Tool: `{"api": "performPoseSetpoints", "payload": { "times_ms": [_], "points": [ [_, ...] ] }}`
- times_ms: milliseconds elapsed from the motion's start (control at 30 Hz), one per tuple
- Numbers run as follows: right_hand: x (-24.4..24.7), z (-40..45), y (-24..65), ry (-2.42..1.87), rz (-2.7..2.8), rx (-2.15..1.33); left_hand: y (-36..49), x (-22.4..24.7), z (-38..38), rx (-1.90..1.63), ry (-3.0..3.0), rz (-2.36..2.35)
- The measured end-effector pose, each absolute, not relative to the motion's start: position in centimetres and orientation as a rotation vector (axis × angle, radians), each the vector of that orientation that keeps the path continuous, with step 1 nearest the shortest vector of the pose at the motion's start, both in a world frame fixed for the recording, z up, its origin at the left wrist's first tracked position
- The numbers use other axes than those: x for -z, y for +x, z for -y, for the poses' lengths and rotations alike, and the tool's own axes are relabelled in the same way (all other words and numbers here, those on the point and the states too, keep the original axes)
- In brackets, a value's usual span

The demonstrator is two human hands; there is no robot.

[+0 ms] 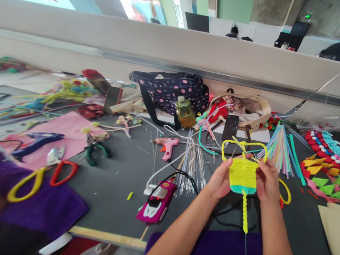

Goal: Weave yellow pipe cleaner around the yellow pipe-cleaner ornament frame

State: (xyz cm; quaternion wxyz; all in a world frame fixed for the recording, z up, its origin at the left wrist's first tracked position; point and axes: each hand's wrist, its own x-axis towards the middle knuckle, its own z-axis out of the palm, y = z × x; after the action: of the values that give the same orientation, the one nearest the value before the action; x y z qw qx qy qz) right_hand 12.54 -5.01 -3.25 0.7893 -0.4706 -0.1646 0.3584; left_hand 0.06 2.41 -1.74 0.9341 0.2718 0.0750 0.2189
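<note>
Between my two hands is a yellow pipe-cleaner craft piece [242,173], held upright over the table's front part. It has a flat wound yellow body, a turquoise band at its lower edge, and two loops at the top. A twisted yellow stem [244,212] hangs from it, ending in thin wire. My left hand [221,179] pinches its left edge, thumb near the top corner. My right hand [267,179] grips the right edge, fingers closed by the upper corner. Behind the right wrist shows part of a yellow scissors handle [285,191].
A pink glue gun [168,147], loose wires [192,166] and a magenta power strip [158,202] with cords lie left of my hands. Farther left are scissors [39,177] and green pliers [96,152]. A bottle [185,112], phone [230,127] and bags stand behind; pastel strips [281,148] lie right.
</note>
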Motion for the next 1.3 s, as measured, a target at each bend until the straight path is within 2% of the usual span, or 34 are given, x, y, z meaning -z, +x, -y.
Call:
{"api": "performPoseSetpoints", "payload": {
  "times_ms": [200,600,1067,1300],
  "points": [
    [3.3,5.2,12.9,-1.054,0.411,-0.767,0.2,1.8,-2.4,-0.353,0.526,-0.149],
    [3.1,5.0,12.6,-1.064,0.402,-0.667,0.6,2.6,-2.8,-0.613,0.341,-0.208],
    [3.4,5.4,13.2,-1.101,0.383,-0.655,1.0,3.6,-2.9,-0.362,0.256,-0.168],
    [3.1,5.2,13.2,-1.105,0.433,-0.603,0.9,2.9,-3.5,-0.683,0.386,-0.347]
  ]
}}
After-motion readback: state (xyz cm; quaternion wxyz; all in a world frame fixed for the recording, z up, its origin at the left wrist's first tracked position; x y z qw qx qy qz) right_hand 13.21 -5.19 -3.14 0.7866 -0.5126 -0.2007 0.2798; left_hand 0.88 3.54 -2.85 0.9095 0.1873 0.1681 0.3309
